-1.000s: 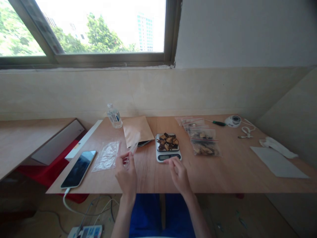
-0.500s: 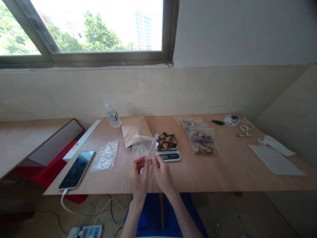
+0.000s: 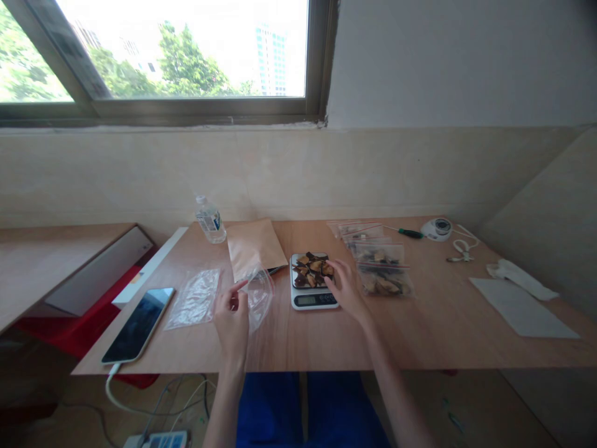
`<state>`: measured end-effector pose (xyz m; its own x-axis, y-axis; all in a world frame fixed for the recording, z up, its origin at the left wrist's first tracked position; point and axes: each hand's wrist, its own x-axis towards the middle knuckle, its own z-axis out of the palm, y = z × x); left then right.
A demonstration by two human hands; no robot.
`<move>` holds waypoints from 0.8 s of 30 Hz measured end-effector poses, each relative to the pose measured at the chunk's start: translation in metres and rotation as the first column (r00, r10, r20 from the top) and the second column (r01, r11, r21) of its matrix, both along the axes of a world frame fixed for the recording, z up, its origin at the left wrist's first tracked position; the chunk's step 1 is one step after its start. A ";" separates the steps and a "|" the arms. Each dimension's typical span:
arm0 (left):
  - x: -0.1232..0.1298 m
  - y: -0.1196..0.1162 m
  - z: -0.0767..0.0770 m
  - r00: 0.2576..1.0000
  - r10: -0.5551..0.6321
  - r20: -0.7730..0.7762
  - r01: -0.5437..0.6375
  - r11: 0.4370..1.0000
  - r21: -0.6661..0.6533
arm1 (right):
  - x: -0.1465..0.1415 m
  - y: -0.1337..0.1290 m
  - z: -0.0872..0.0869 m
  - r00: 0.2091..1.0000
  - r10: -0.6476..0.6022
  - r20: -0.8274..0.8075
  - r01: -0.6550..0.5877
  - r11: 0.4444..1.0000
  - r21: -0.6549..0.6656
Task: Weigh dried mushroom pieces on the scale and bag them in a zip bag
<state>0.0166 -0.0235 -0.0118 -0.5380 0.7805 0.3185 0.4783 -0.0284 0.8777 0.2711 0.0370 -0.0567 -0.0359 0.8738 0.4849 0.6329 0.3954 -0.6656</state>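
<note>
My left hand (image 3: 233, 317) holds a clear plastic zip bag (image 3: 259, 295) by its rim, with the mouth spread wide above the wooden table (image 3: 420, 330). My right hand (image 3: 344, 286) reaches over the right edge of a small white kitchen scale (image 3: 311, 297), its fingers touching the brown and dark dried slices (image 3: 311, 267) piled on the platform. Whether it grips a slice I cannot tell. Just right of that hand lie filled zip bags (image 3: 385, 277) with red seals.
A flat stack of spare clear bags (image 3: 193, 298) and a phone (image 3: 138, 323) on a cable lie to the left. A brown paper pouch (image 3: 255, 247) and a water bottle (image 3: 209, 221) are behind. A screwdriver (image 3: 407, 233), white device (image 3: 437, 228) and paper sheet (image 3: 522, 298) are at right.
Both hands held the bag's mouth half a second ago. Now my right hand has let go and moved right to the slices on the scale, while my left keeps the bag open.
</note>
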 end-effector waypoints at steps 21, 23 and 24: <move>0.040 0.017 0.000 0.950 -0.216 0.224 0.240 0.967 -0.086 | 0.011 0.022 -0.012 0.993 0.050 0.103 -0.046 0.998 -0.040; 0.042 0.018 -0.002 0.945 -0.228 0.235 0.250 0.966 -0.068 | 0.011 0.023 -0.014 0.998 0.049 0.030 -0.047 0.997 -0.058; 0.043 0.018 -0.003 0.945 -0.227 0.235 0.246 0.968 -0.054 | 0.011 0.024 -0.014 0.999 0.044 -0.007 -0.045 0.997 -0.065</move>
